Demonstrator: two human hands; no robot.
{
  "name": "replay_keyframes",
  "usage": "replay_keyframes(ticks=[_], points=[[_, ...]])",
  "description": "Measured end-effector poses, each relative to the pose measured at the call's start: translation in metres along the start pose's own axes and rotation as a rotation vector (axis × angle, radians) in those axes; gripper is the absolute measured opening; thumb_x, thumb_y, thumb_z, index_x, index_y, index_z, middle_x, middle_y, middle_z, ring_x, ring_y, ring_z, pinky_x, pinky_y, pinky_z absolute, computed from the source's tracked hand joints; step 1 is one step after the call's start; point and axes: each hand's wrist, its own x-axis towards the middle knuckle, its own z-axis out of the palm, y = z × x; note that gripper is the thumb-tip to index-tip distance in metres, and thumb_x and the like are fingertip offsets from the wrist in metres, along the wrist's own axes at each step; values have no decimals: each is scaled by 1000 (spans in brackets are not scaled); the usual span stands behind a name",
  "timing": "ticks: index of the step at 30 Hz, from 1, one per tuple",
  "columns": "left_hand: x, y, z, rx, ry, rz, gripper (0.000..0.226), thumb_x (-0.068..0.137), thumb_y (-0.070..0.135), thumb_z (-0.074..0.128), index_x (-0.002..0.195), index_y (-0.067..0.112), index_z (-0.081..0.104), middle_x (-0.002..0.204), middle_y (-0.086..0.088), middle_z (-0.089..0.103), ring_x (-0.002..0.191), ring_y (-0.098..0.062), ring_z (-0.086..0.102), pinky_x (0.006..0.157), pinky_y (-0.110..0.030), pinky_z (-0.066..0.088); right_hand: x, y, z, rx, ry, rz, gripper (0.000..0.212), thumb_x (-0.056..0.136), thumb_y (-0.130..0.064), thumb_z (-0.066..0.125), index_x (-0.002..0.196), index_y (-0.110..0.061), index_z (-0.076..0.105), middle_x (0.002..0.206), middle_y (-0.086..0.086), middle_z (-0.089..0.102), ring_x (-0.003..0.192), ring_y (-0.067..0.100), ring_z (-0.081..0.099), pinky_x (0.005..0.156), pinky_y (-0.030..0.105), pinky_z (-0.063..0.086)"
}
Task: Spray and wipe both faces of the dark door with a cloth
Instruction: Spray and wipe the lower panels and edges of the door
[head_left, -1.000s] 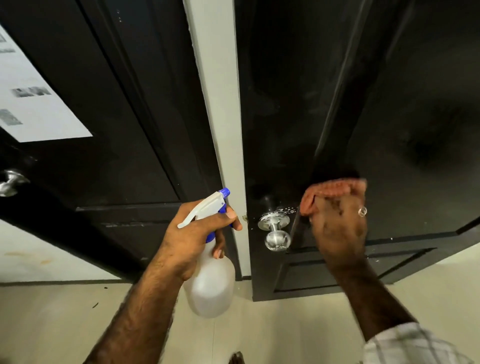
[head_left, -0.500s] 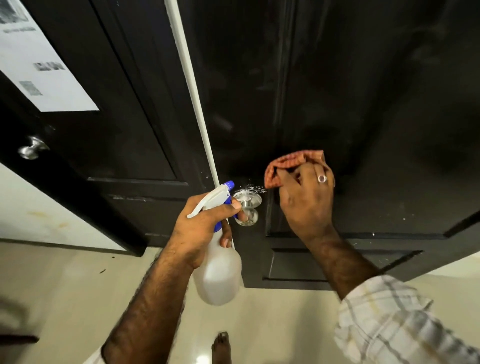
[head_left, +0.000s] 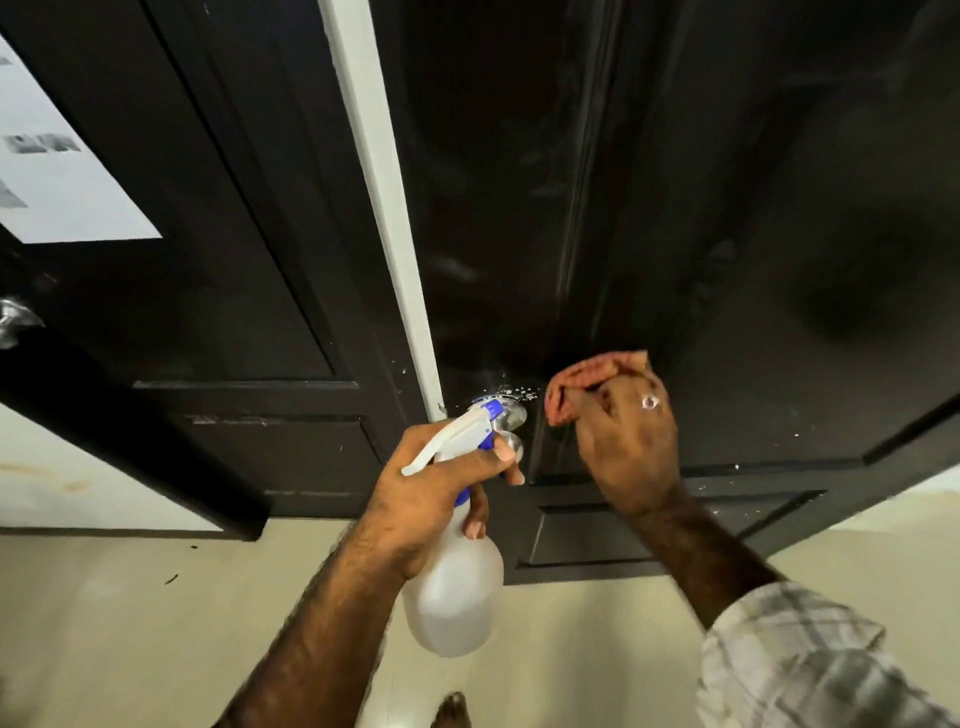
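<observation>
right hand (head_left: 626, 441) pressing cloth (head_left: 597, 375) on door (head_left: 727, 208) | knob (head_left: 511, 418) just left, probably next | left hand (head_left: 441, 478) gripping spray bottle (head_left: 457, 582), nearer

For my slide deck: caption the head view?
Left hand holds spray bottle; right hand presses cloth on dark door.

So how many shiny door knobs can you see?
2. One knob sits just behind the spray bottle nozzle; another knob is at the far left edge. Others may be hidden.
</observation>
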Motion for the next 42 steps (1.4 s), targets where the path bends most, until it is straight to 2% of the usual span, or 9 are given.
replay_keyframes(ticks=[4,12,16,20,25,28,32,36,42], points=[[10,-5,5,-23,-109,8,60,81,30,81,123,-7,59,99,-23,76,41,-27,48,53,-37,48,32,-8,-8,-36,193,95,22,101,-8,61,113,-15,78,109,20,67,100,42,65,93,53,53],[15,-20,26,-12,-178,-10,32,89,20,80,106,-4,66,96,-22,76,41,-27,44,55,-39,48,-86,51,33,-81,-485,-211,43,83,-17,87,124,-20,75,129,12,68,118,38,66,103,54,52],[6,-23,51,-29,-55,-25,18,93,8,75,106,0,66,93,-22,77,42,-27,43,58,-41,46,-16,62,-22,15,-102,-64,20,92,-10,72,106,-21,81,121,11,69,118,36,62,104,59,46],[1,-28,87,-92,86,-7,23,89,11,80,103,0,66,93,-27,75,42,-26,42,55,-37,44,31,60,-23,93,294,-50,28,99,-7,58,104,-19,82,113,19,69,107,38,56,92,54,48],[10,-49,125,-84,209,-16,71,72,33,87,125,-6,58,98,-28,74,43,-29,49,52,-37,47,-70,94,46,409,-334,-410,35,98,-8,75,130,-15,62,130,11,62,117,32,62,103,53,55],[14,-58,140,-69,309,-6,69,74,32,83,128,-4,60,98,-23,77,47,-30,51,54,-37,49,-98,120,54,357,-553,-487,36,102,-20,73,138,-18,66,134,8,68,122,31,67,111,43,53],[15,-64,158,-62,384,-3,39,83,20,78,114,-3,69,93,-20,78,49,-28,53,54,-36,48,-52,129,25,196,-168,-577,23,106,-15,61,125,-12,73,127,16,69,114,37,64,99,52,49],[22,-68,164,-56,405,12,26,93,10,75,116,0,68,95,-18,79,49,-27,53,57,-41,51,3,118,-16,135,247,-338,39,108,-11,41,117,-20,78,123,12,70,114,33,54,92,51,47],[44,-112,156,49,323,201,7,97,10,71,96,4,74,91,-15,79,48,-31,50,58,-45,50,-77,129,66,181,131,-541,21,100,-12,62,113,-18,77,131,12,63,115,35,55,93,52,44]])
